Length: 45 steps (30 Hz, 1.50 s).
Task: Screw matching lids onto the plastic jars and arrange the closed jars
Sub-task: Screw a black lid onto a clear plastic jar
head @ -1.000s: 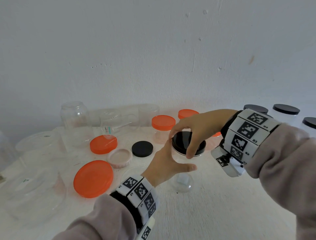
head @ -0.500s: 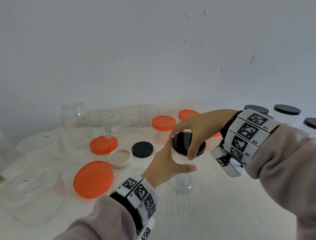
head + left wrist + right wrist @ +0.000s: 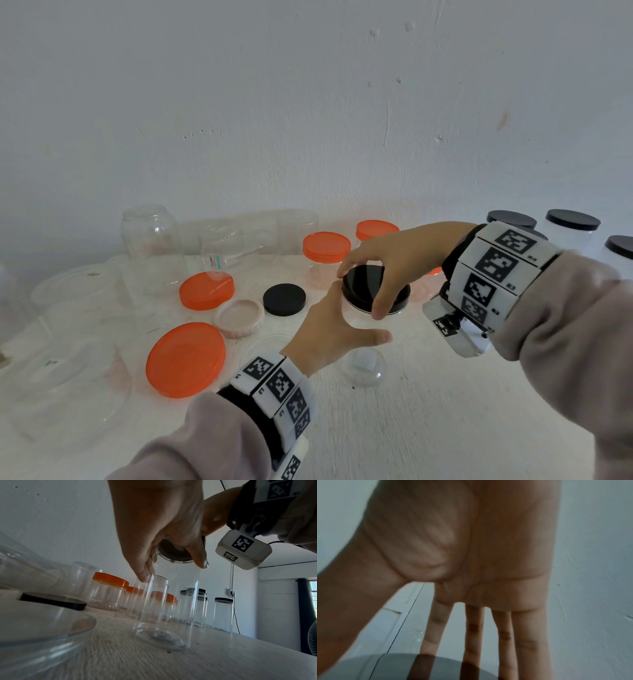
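Head view: both hands are on one tall clear jar (image 3: pixel 363 346) standing upright on the white table (image 3: pixel 428 421), near the middle. I log the left hand (image 3: pixel 329 337) wrapped around the jar's upper wall, thumb stretched across the near side. The right hand (image 3: pixel 394 263) comes in from above, fingers and thumb curled over the rim of the black lid (image 3: pixel 368 286) sitting on the jar's mouth. Left of the jar lie a loose black lid (image 3: pixel 284 299), a pale pink lid (image 3: pixel 239 317), a small orange lid (image 3: pixel 207 290) and a large orange lid (image 3: pixel 186 359). Two orange-lidded jars (image 3: pixel 326 255) stand behind; black-lidded jars (image 3: pixel 572 228) stand at far right.

Left wrist view: I see the left hand (image 3: pixel 159 520) from below, fingers (image 3: pixel 143 573) against the jar (image 3: pixel 171 608) wall, thumb on the opposite side. The black lid (image 3: pixel 173 553) shows through the clear plastic at the top. The jar base rests flat on the table (image 3: pixel 205 662).

Right wrist view: blurred. The right hand (image 3: pixel 462 547) fills the frame, fingers (image 3: pixel 473 628) reaching down to the edge of the lid (image 3: pixel 393 666). I cannot judge grip tightness from here.
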Each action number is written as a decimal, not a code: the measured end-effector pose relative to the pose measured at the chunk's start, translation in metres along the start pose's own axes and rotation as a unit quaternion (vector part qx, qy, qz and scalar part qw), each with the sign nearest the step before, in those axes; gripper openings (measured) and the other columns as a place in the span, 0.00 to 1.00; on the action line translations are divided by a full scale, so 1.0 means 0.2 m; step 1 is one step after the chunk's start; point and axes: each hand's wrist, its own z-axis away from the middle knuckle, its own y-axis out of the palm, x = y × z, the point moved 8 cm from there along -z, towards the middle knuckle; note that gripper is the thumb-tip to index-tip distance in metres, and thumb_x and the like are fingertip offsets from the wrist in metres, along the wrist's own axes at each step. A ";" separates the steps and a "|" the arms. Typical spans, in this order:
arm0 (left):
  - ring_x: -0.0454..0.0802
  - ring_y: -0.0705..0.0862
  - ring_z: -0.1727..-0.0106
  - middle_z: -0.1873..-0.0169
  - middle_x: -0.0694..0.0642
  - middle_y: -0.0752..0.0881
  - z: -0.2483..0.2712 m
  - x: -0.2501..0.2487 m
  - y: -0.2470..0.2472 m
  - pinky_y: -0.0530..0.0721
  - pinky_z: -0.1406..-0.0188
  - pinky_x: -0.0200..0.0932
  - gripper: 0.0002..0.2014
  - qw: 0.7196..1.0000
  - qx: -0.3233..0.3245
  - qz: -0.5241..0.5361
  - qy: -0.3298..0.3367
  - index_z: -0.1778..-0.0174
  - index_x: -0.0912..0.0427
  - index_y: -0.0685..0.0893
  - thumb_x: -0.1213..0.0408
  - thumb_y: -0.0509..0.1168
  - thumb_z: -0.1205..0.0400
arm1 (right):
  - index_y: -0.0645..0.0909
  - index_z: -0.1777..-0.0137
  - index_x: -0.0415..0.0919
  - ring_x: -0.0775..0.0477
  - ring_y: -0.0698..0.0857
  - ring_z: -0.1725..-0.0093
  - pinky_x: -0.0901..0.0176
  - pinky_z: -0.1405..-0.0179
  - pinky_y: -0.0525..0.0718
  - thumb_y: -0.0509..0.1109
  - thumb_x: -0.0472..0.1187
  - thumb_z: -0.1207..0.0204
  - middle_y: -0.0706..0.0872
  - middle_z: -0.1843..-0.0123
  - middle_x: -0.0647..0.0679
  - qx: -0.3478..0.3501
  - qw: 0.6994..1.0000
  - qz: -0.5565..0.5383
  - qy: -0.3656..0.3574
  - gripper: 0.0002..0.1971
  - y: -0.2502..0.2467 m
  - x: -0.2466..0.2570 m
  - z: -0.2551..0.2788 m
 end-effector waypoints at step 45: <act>0.36 0.74 0.40 0.42 0.36 0.77 -0.01 0.01 0.01 0.69 0.55 0.22 0.44 1.000 0.006 0.006 -0.004 0.25 0.45 0.65 0.49 0.81 0.35 | 0.68 0.30 0.68 0.48 0.79 0.38 0.46 0.35 0.81 0.83 0.58 0.40 0.75 0.34 0.57 0.031 0.998 0.037 0.035 0.39 -0.01 0.00 -0.03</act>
